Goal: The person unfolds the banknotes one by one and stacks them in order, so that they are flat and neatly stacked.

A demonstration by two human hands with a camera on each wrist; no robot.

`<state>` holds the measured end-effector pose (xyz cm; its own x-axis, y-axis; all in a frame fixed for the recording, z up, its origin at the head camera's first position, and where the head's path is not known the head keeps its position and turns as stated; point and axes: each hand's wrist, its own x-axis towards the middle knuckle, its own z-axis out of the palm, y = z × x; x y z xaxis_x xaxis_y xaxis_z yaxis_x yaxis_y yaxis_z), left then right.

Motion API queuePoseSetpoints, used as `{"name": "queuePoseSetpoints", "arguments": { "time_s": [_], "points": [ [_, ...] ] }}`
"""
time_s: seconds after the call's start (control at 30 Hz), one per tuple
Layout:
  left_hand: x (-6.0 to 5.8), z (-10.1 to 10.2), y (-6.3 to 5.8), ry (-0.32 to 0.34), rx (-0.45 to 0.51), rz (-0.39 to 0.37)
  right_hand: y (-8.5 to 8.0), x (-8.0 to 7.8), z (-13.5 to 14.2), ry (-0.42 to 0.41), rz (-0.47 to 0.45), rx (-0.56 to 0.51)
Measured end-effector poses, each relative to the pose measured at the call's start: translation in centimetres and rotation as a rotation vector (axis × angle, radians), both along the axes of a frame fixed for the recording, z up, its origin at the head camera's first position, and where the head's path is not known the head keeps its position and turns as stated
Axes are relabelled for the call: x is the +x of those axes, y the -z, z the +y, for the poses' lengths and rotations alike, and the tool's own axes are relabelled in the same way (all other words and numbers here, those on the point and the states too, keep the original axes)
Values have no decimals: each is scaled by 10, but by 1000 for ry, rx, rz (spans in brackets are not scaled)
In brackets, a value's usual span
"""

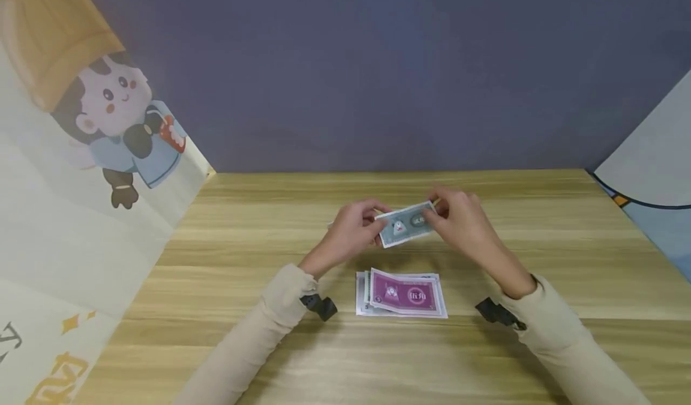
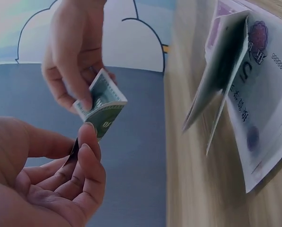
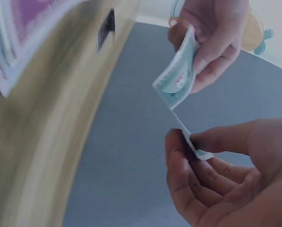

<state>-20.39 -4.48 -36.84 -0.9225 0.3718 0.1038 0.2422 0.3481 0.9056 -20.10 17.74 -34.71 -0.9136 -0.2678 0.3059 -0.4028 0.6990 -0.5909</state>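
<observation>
A small teal play banknote [image 1: 406, 225] is held above the table, slightly tilted, between both hands. My left hand [image 1: 353, 226] pinches its left end between thumb and fingers. At the other end my right hand [image 1: 461, 219] pinches the upper right corner. The note bends along its length in the right wrist view, where its teal printed face [image 3: 176, 85] shows. Nearer to me, below the hands, lies a loose stack of play banknotes with a purple note [image 1: 405, 294] on top. In the left wrist view a folded note [image 2: 221, 71] of that stack stands up from the others.
The wood-grain table [image 1: 243, 261] meets a dark blue-grey wall panel [image 1: 378, 75] at its back edge. Cartoon-printed side panels stand left and right. A small dark flat piece [image 3: 106, 30] lies on the table in the right wrist view, its kind unclear.
</observation>
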Motion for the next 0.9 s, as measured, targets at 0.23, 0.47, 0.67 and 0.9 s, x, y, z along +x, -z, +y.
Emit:
{"name": "queuePoseSetpoints", "arguments": {
  "time_s": [0.23, 0.47, 0.67, 0.9],
  "points": [
    [7, -3, -3, 72, -85, 63, 6, 15, 10, -60, -37, -45],
    [24, -18, 3, 135, -162, 59, 11, 33, 11, -67, -101, -10],
    [39, -23, 9, 165, -174, 44, 19, 45, 11, -105, -156, 1],
    [53, -23, 14, 204, -190, 100, 27, 53, 12, -138, -188, 33]
  ]
}}
